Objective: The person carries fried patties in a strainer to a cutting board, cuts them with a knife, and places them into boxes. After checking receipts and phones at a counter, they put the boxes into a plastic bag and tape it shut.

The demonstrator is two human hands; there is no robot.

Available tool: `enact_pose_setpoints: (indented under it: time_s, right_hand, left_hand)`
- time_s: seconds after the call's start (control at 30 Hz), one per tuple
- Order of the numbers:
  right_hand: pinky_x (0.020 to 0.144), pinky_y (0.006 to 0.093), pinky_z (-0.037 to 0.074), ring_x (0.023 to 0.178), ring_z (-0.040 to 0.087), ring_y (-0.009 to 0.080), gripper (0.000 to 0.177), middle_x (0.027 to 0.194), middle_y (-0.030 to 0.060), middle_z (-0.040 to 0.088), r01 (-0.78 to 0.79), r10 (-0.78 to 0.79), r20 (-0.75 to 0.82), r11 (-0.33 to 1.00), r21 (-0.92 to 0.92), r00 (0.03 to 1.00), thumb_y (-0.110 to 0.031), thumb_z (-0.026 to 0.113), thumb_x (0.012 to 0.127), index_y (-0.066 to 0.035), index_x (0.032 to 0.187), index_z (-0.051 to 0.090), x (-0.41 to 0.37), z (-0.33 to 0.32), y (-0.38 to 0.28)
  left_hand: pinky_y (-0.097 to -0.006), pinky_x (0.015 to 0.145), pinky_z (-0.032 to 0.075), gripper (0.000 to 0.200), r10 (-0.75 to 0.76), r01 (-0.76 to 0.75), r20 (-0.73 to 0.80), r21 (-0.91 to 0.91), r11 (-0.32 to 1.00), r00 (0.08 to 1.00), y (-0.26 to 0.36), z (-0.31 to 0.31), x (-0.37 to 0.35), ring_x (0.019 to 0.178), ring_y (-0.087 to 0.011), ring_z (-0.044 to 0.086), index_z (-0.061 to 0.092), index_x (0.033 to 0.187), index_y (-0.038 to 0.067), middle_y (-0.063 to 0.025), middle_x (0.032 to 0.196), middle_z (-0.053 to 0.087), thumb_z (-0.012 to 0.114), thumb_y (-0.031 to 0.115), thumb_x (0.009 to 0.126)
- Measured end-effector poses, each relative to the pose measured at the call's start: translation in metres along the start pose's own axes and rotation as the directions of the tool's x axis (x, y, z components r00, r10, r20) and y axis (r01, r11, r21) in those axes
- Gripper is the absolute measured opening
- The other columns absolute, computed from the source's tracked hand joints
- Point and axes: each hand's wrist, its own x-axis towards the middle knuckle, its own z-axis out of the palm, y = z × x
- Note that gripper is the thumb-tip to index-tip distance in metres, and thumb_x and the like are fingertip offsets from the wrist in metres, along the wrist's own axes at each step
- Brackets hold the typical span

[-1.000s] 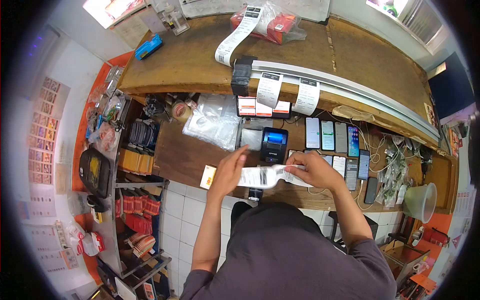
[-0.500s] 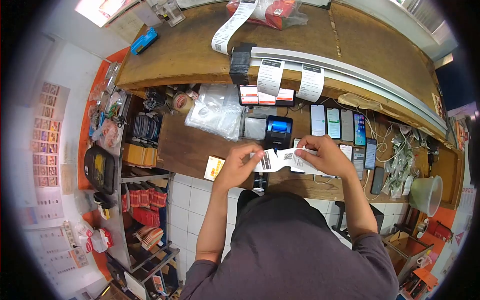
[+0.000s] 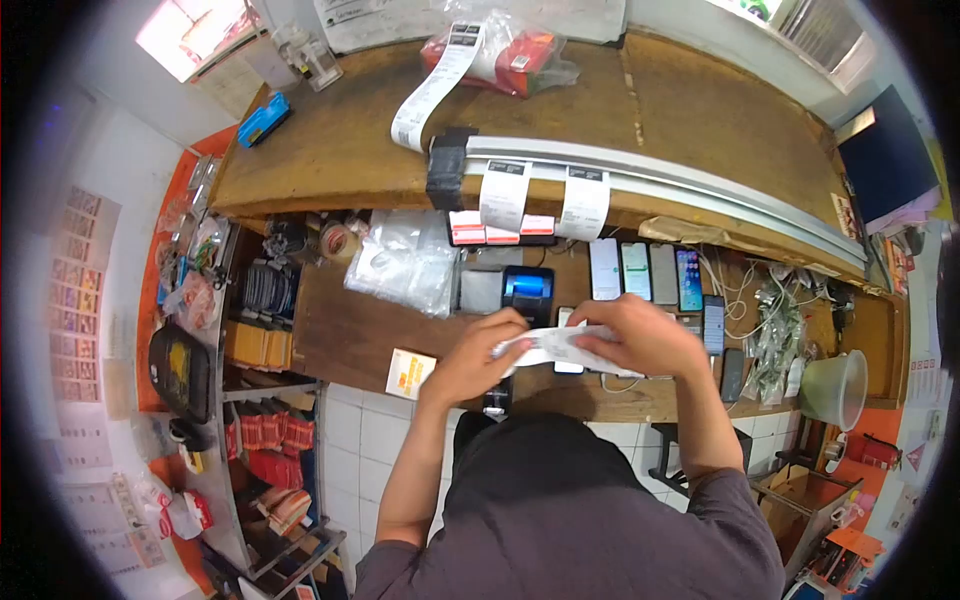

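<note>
A printed paper receipt (image 3: 552,346) is stretched between my two hands above the front of the desk. My left hand (image 3: 474,358) pinches its left end with thumb and fingers. At the other end, my right hand (image 3: 636,338) grips the paper, its fingers curled over the top. The print on the strip is too blurred to read. Just behind the receipt stands a small black device with a lit blue screen (image 3: 527,287), probably a receipt printer. A white and yellow card (image 3: 410,373) lies left of my left hand.
Several phones (image 3: 636,270) lie to the right, with white cables around them. Clear plastic bags (image 3: 403,265) are at the back left. Two receipts hang from a metal rail (image 3: 650,180) along the upper shelf. A translucent bucket (image 3: 836,392) stands at the right end.
My hands have drawn slightly closer together, and the receipt is now tilted and more folded between them. The whole view has shifted, with the shelf and desk sitting lower and further left.
</note>
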Motion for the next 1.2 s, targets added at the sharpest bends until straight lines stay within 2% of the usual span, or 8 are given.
enact_pose_setpoints:
  time_s: [0.13,0.3,0.37,0.43,0.57,0.7,0.77,1.2]
  right_hand:
    - [0.068,0.0313,0.052,0.076,0.067,0.0199,0.029,0.086,0.0109,0.07,-0.037,0.067,-0.285,0.993,0.11,0.956,-0.004,0.071,0.08,-0.005,0.109,0.066,-0.014,-0.053,0.008]
    - [0.064,0.024,0.049,0.073,0.063,0.01,0.043,0.089,0.0091,0.07,0.168,0.154,-0.792,0.937,0.307,0.591,0.0,0.071,0.082,0.001,0.121,0.054,0.035,-0.053,0.044]
    - [0.068,0.0291,0.048,0.08,0.063,0.0153,0.036,0.091,0.0105,0.068,-0.011,0.191,-0.778,0.973,0.231,0.599,-0.001,0.07,0.081,0.0,0.116,0.057,0.044,-0.051,0.063]
    - [0.078,0.0341,0.047,0.094,0.06,0.0216,0.03,0.097,0.0119,0.064,-0.134,-0.209,-0.807,0.933,-0.333,0.553,-0.002,0.068,0.081,0.0,0.11,0.06,0.05,-0.046,0.08]
    - [0.084,0.0373,0.044,0.105,0.053,0.0282,0.027,0.112,0.014,0.056,-0.031,-0.321,-0.78,0.917,-0.398,0.538,-0.002,0.066,0.081,-0.004,0.108,0.066,0.052,-0.042,0.079]
    - [0.085,0.0378,0.043,0.102,0.052,0.0284,0.023,0.111,0.0141,0.056,-0.07,-0.279,-0.751,0.915,-0.396,0.598,0.0,0.062,0.083,-0.003,0.105,0.069,0.051,-0.037,0.085]
    - [0.09,0.037,0.041,0.1,0.053,0.0283,0.022,0.106,0.0127,0.057,-0.097,-0.319,-0.671,0.858,-0.505,0.67,-0.001,0.059,0.086,-0.001,0.105,0.068,0.055,-0.04,0.077]
    - [0.091,0.0426,0.041,0.102,0.053,0.0343,0.026,0.107,0.0169,0.058,-0.175,-0.373,-0.704,0.8,-0.574,0.604,-0.015,0.067,0.085,0.001,0.106,0.064,0.051,-0.032,0.084]
  left_hand:
    - [-0.0309,0.073,0.044,0.026,-0.122,0.11,-0.081,-0.138,0.984,0.989,-0.009,-0.009,0.008,0.08,-0.0206,0.056,0.061,0.1,-0.006,-0.0114,0.087,0.057,0.052,0.018,0.1]
    - [-0.0329,0.081,0.046,0.03,-0.1,0.077,-0.064,-0.293,0.953,0.993,-0.034,0.051,0.041,0.087,-0.0222,0.058,0.061,0.112,-0.004,-0.0143,0.093,0.061,0.05,0.021,0.101]
    - [-0.0354,0.085,0.046,0.03,-0.221,0.234,0.081,-0.25,0.939,0.972,-0.015,0.065,0.051,0.095,-0.0271,0.06,0.061,0.115,-0.003,-0.0174,0.101,0.061,0.049,0.022,0.101]
    - [-0.0386,0.089,0.046,0.033,-0.111,0.134,0.168,-0.129,0.983,0.98,-0.019,0.085,0.048,0.104,-0.0321,0.059,0.057,0.124,0.001,-0.0188,0.111,0.06,0.049,0.023,0.101]
    - [-0.0427,0.094,0.044,0.048,-0.134,0.138,-0.111,0.026,0.99,0.985,-0.053,0.079,-0.008,0.112,-0.037,0.055,0.048,0.133,0.005,-0.0201,0.118,0.057,0.061,0.025,0.092]
    - [-0.0476,0.095,0.046,0.064,-0.595,0.725,-0.477,0.141,0.674,0.646,-0.118,0.036,-0.104,0.117,-0.0438,0.051,0.048,0.129,-0.001,-0.0264,0.13,0.048,0.071,0.036,0.082]
    - [-0.0467,0.09,0.05,0.08,-0.446,0.807,-0.7,0.332,0.489,0.558,-0.151,0.027,-0.151,0.115,-0.0405,0.053,0.05,0.124,-0.003,-0.0229,0.131,0.049,0.082,0.045,0.068]
    - [-0.0479,0.086,0.051,0.095,-0.59,0.888,-0.686,0.192,0.417,0.425,-0.19,0.015,-0.184,0.106,-0.0395,0.054,0.038,0.124,0.002,-0.0201,0.114,0.047,0.092,0.032,0.051]
